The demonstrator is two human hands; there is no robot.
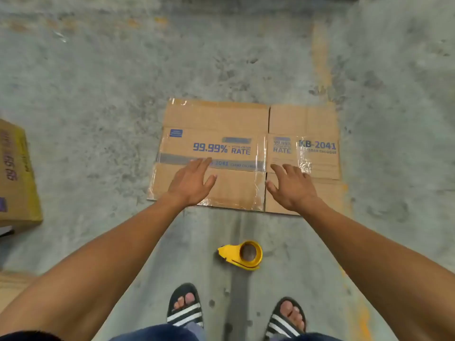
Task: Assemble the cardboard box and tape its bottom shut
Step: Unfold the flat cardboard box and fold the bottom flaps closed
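A flattened brown cardboard box (221,119) with blue print and old clear tape lies on the concrete floor ahead of me. My left hand (190,182) reaches out over its near left flap, fingers spread, holding nothing. My right hand (291,187) hovers over the near right flap, fingers also apart and empty. Whether either hand touches the cardboard, I cannot tell. A yellow tape dispenser (242,254) with a roll in it rests on the floor between the box and my feet.
An assembled brown box (17,173) with the same blue print stands at the left edge. More cardboard (9,284) shows at the lower left. My feet in striped sandals (186,307) stand at the bottom. Bare concrete floor (98,82) surrounds the flat box.
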